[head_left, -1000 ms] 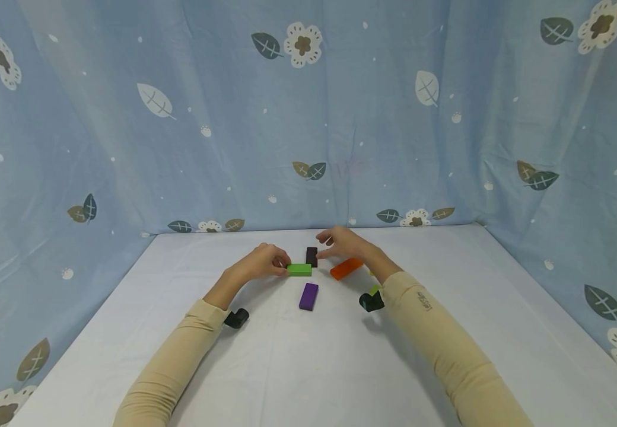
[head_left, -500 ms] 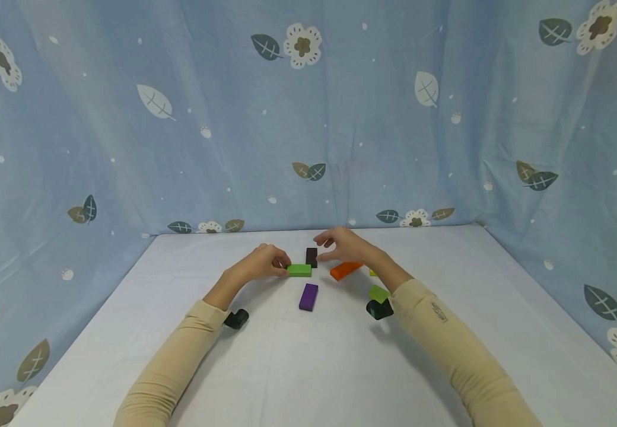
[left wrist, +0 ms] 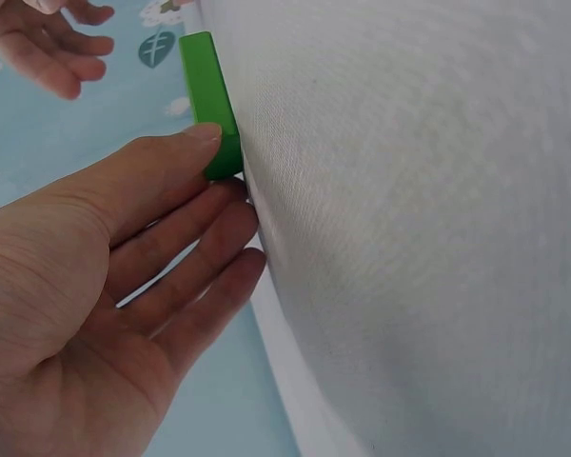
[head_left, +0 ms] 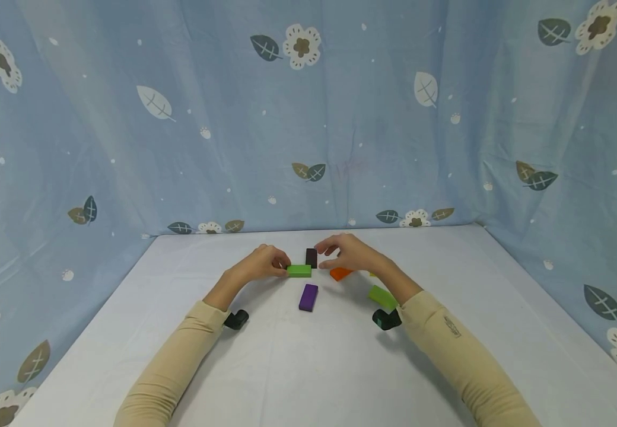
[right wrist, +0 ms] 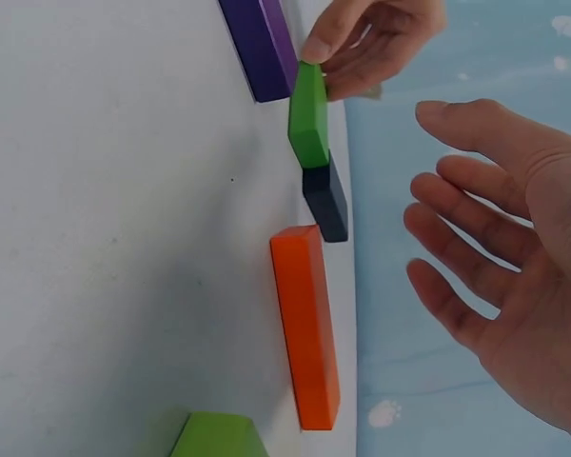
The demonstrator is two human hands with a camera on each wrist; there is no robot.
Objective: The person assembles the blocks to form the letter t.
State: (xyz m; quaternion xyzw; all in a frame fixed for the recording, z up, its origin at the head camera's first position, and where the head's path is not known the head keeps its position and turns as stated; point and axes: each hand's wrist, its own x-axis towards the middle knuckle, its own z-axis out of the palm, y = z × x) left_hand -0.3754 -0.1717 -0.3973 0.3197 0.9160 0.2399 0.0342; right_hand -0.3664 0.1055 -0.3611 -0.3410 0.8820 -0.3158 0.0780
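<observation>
My left hand [head_left: 263,262] pinches one end of a flat green block [head_left: 299,271], its thumb on top in the left wrist view. The block's far end meets a dark block [head_left: 311,258] lying behind it. My right hand [head_left: 352,253] hovers with relaxed, spread fingers and an empty palm [right wrist: 542,295]. Its fingertips are just right of the dark block, and it overlaps an orange block [head_left: 340,274] in the head view. Closer to me, a purple block [head_left: 308,298] lies on the white cloth.
A lime block [head_left: 382,298] lies below the right forearm, with a bit of yellow [head_left: 373,274] showing beyond it. Black wrist devices [head_left: 236,319] hang under both sleeves. A blue patterned curtain [head_left: 234,148] stands behind the white table [head_left: 282,367].
My right hand has shifted slightly towards me, and its forearm has swung right. More of the lime block shows and less of the orange one. The left hand stays on the green block.
</observation>
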